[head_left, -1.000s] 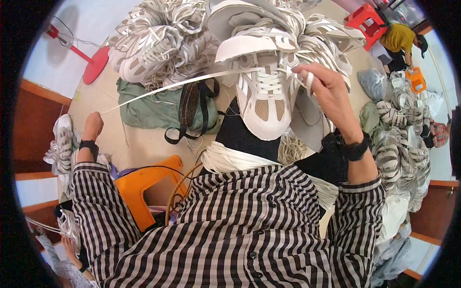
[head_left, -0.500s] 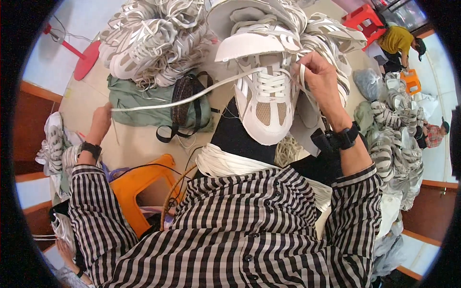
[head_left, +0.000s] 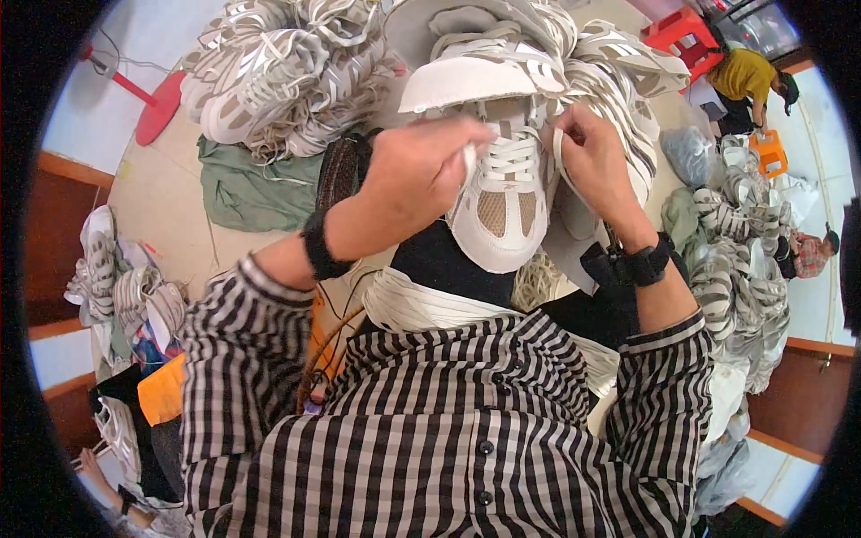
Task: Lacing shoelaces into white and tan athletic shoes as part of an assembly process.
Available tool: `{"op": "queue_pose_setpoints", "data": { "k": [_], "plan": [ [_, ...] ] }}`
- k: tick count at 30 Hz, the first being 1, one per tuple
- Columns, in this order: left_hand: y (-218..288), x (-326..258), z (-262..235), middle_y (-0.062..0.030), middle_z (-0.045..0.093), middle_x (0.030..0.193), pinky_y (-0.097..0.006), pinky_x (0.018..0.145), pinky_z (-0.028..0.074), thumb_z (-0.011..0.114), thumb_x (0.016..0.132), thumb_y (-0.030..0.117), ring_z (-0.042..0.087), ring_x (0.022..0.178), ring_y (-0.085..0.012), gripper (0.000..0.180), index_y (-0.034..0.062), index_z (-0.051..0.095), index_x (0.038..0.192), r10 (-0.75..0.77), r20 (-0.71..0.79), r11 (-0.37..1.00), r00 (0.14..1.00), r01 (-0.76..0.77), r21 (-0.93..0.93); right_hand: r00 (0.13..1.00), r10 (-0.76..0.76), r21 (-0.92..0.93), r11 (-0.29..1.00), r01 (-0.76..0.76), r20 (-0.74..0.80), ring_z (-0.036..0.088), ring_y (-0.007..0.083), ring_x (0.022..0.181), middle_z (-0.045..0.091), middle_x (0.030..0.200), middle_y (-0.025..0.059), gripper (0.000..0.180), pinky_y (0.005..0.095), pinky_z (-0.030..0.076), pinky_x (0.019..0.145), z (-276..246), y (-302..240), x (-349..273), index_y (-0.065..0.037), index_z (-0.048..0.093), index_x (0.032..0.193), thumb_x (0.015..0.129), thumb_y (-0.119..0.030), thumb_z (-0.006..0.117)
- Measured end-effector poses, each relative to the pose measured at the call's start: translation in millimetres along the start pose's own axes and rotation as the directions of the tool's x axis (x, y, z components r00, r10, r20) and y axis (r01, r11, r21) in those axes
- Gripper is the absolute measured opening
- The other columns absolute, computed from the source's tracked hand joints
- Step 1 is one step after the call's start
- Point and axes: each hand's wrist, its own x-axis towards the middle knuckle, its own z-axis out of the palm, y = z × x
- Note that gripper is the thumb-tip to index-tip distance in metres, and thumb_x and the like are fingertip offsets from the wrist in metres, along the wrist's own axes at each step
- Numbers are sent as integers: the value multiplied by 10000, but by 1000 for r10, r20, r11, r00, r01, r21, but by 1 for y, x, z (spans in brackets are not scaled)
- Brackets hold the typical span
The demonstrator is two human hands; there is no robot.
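A beige and white shoe upper point(head_left: 504, 244) lies toe toward me over my dark-clad lap, partly laced with a flat white shoelace point(head_left: 509, 163). My left hand point(head_left: 417, 175), slightly smeared by motion, is closed at the left of the eyelets, with a length of the lace beside its fingers. On the other side, my right hand point(head_left: 592, 166) pinches the lace's other part between thumb and forefinger. The upper's flared collar and tongue spread away from me. Across my lap rests a bundle of white laces point(head_left: 430, 300).
Heaped shoe uppers point(head_left: 269, 85) stand at the far left, with more tied uppers point(head_left: 740, 278) at the right. Green cloth point(head_left: 251, 188) and a dark woven bag point(head_left: 339, 175) lie left of the shoe. A red stool point(head_left: 682, 45) and other people are farther right.
My left hand has swung from far left, where it held the lace stretched out, in to the shoe's eyelets. My right hand has stayed almost in place.
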Motion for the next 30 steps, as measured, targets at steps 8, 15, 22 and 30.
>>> {"op": "queue_pose_setpoints", "data": {
  "k": [8,15,22,30],
  "plan": [
    [-30,-1,37,-163,630,781,-333,635,487,500,784,-15,612,685,-324,174,20,612,913,-377,-254,919,891,327,-219,959,-274,-333,900,283,75,574,394,679,591,711,213,87,446,450,616,-8,-18,11,14,548,796,740,-49,528],
    [-34,-8,42,-161,620,782,-323,639,478,484,781,-27,601,662,-294,181,14,603,910,-380,-251,901,890,295,-318,960,-270,-142,950,278,76,569,328,593,574,638,185,82,401,440,572,-2,-9,18,25,575,751,748,-53,549],
    [-34,-8,43,-97,622,767,-290,672,480,539,808,-23,601,692,-194,151,27,603,935,-324,-292,939,900,269,-215,999,20,47,999,-21,38,435,97,584,494,611,34,93,269,379,539,6,-3,7,18,527,756,809,-53,555],
    [-30,-2,36,-153,612,853,-384,743,484,500,739,-58,604,799,-338,271,63,604,958,-198,-250,980,948,192,-52,996,91,79,993,-91,14,428,89,601,492,630,22,139,268,379,549,10,-4,6,8,527,767,831,-91,601]
  ]
}}
